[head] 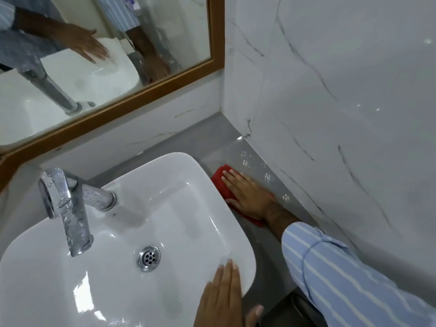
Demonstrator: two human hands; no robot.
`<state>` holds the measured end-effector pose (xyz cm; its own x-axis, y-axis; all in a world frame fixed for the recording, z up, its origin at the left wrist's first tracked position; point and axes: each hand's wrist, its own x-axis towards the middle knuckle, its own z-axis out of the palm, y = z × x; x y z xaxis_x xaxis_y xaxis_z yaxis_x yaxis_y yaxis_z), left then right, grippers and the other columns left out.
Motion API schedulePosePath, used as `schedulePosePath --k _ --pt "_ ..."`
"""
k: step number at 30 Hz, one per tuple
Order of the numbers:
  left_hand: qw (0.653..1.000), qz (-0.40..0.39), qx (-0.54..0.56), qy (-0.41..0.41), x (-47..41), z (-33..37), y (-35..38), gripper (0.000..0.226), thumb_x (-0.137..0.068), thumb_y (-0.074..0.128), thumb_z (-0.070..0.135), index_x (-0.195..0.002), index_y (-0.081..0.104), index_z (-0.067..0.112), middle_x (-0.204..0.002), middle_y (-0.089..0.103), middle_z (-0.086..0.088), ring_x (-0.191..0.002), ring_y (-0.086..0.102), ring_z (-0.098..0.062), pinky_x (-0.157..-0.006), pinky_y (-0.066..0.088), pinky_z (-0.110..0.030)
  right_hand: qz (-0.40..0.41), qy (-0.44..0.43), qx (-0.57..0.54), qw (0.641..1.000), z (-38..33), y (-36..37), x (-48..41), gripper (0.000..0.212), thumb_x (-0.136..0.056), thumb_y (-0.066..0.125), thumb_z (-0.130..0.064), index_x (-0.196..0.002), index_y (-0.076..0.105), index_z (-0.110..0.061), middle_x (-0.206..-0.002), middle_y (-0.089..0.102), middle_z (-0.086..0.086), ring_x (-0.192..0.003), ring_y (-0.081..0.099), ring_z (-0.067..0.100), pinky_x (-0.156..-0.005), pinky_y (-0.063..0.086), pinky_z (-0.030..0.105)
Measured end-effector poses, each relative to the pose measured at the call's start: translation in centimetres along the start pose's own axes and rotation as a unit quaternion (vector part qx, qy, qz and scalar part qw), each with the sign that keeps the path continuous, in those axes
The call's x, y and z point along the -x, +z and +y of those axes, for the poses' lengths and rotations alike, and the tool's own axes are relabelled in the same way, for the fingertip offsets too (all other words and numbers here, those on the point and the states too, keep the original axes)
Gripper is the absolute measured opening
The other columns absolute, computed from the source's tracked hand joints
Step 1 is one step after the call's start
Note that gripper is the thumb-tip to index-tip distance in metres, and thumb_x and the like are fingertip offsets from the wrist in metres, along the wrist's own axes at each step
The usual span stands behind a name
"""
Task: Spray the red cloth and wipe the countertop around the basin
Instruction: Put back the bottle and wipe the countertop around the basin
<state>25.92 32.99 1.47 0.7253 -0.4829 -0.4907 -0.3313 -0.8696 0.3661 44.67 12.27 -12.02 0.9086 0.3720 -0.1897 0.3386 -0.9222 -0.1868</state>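
A red cloth point(220, 179) lies on the grey countertop point(226, 140) in the narrow strip between the white basin point(169, 166) and the right wall. My right hand point(247, 194) presses flat on the cloth, fingers pointing toward the back corner, so most of the cloth is hidden beneath it. My left hand point(220, 296) rests flat on the basin's near right rim, fingers extended, holding nothing. No spray bottle is visible.
A chrome tap point(66, 208) stands at the basin's back left, and a chrome drain point(149, 257) sits in its bowl. A wood-framed mirror point(215, 31) hangs above. The marble-pattern wall point(330, 114) closes off the right side. Small light glints dot the counter near the wall.
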Motion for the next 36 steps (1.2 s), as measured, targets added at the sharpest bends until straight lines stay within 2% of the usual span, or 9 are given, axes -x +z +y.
schedulePosePath --k 3,6,8,9,11,20,26,33,36 --pt "0.998 -0.024 -0.051 0.016 0.4 -0.8 0.3 0.093 -0.108 0.000 0.051 -0.091 0.087 0.023 -0.101 0.083 0.008 -0.087 0.081 -0.010 -0.058 0.065 -0.025 0.024 0.013 -0.009 1.000 0.8 0.7 -1.0 0.073 -0.109 0.033 -0.056 -0.167 0.015 -0.016 -0.177 0.009 0.002 -0.163 0.003 0.016 -0.132 0.003 0.039" --pt "0.992 -0.106 -0.064 -0.005 -0.7 -1.2 -1.0 0.098 -0.103 -0.016 0.054 -0.113 0.080 0.038 -0.123 0.074 0.024 -0.109 0.072 0.005 -0.083 0.063 -0.017 0.040 0.069 -0.017 0.997 1.9 0.1 -3.0 0.073 -0.109 0.030 -0.056 -0.167 0.015 -0.014 -0.177 0.010 0.005 -0.163 0.004 0.018 -0.133 0.004 0.044" --pt "0.995 -0.074 -0.051 0.038 -2.2 -1.6 -0.8 0.112 -0.077 -0.030 0.073 -0.157 0.040 0.036 -0.165 0.031 0.023 -0.153 0.031 0.002 -0.124 0.034 -0.027 0.055 0.122 -0.023 0.991 2.5 -0.1 -3.8 0.074 -0.109 0.027 -0.055 -0.167 0.014 -0.010 -0.177 0.010 0.007 -0.164 0.004 0.021 -0.133 0.005 0.047" --pt "0.991 -0.129 -0.003 0.034 -2.0 -1.8 -0.7 0.120 -0.062 -0.031 0.078 -0.164 0.014 0.036 -0.172 0.007 0.023 -0.160 0.007 -0.001 -0.132 0.014 -0.030 0.055 0.141 -0.024 0.988 2.4 0.0 -3.9 0.075 -0.109 0.026 -0.056 -0.167 0.013 -0.009 -0.177 0.010 0.008 -0.164 0.004 0.021 -0.133 0.005 0.048" --pt "0.986 -0.163 0.021 0.041 -1.8 -1.9 -1.1 0.121 -0.054 -0.029 0.079 -0.164 -0.003 0.037 -0.172 -0.008 0.023 -0.160 -0.009 -0.001 -0.134 0.001 -0.028 0.061 0.161 -0.023 0.985 1.9 0.5 -3.2 0.076 -0.109 0.025 -0.056 -0.167 0.011 -0.008 -0.177 0.010 0.009 -0.164 0.004 0.022 -0.133 0.006 0.049" --pt "0.983 -0.151 0.088 0.050 -1.7 -2.2 -1.5 0.117 -0.059 -0.022 0.077 -0.164 0.004 0.034 -0.173 -0.002 0.020 -0.159 -0.003 0.004 -0.133 0.007 -0.026 0.056 0.159 0.012 0.986 -0.6 4.5 8.4 0.068 -0.109 0.019 -0.056 -0.168 0.013 -0.023 -0.175 0.017 0.014 -0.162 0.011 0.032 -0.130 0.015 0.056" --pt "0.984 -0.156 0.069 0.045 -2.3 -2.4 -0.9 0.118 -0.057 -0.023 0.077 -0.164 0.002 0.036 -0.172 -0.004 0.023 -0.158 -0.005 0.005 -0.133 0.006 -0.024 0.081 0.104 0.054 0.990 0.4 2.1 0.3 0.067 -0.110 0.028 -0.040 -0.162 0.024 0.002 -0.173 0.021 0.021 -0.162 0.014 0.033 -0.133 0.014 0.049" --pt "0.987 -0.153 0.031 0.039 -2.8 -3.1 0.1 0.129 -0.046 -0.042 0.082 -0.162 -0.002 0.044 -0.170 -0.007 0.030 -0.157 -0.011 0.006 -0.134 -0.007 -0.037 0.074 0.129 -0.007 0.989 3.1 0.0 -7.5 0.071 -0.111 0.033 -0.042 -0.165 0.012 -0.001 -0.175 0.009 0.019 -0.163 0.010 0.031 -0.133 0.008 0.043" --pt "0.989 -0.136 0.049 0.028 -2.1 -3.0 -0.1 0.116 -0.057 -0.034 0.082 -0.162 0.000 0.045 -0.169 -0.004 0.031 -0.157 -0.009 0.008 -0.134 -0.004 -0.036 0.081 0.158 -0.031 0.984 3.3 0.5 -5.0 0.071 -0.111 0.038 -0.042 -0.164 0.017 0.000 -0.174 0.013 0.021 -0.162 0.014 0.033 -0.133 0.012 0.045"
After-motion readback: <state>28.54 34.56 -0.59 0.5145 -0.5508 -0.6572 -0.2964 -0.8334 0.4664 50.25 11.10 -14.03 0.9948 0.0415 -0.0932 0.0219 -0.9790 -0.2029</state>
